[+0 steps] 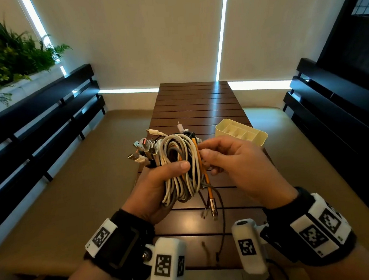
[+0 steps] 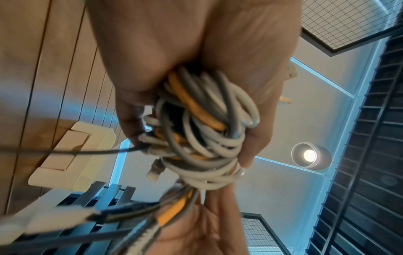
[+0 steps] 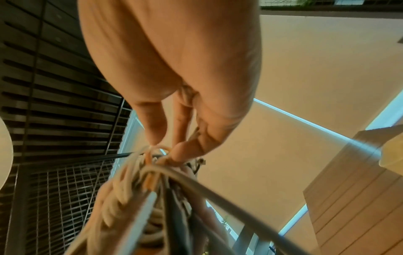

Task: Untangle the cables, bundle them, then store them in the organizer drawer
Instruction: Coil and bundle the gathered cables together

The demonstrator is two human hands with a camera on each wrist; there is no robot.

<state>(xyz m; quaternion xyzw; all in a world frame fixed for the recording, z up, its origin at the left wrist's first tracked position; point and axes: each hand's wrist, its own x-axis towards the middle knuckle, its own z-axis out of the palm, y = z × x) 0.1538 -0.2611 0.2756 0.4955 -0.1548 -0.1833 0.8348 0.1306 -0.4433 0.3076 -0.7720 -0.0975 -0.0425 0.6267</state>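
Above the counter (image 1: 198,99), the left hand (image 1: 158,185) grips the cables (image 1: 178,162) while the right hand's (image 1: 242,166) fingers (image 1: 206,154) pinch the orange cable (image 1: 199,158), organizer (image 1: 242,133) near the right edge.

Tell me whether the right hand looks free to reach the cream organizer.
Probably yes: the organizer stands open-topped just beyond the right hand, nothing between. But that hand pinches the orange cable.
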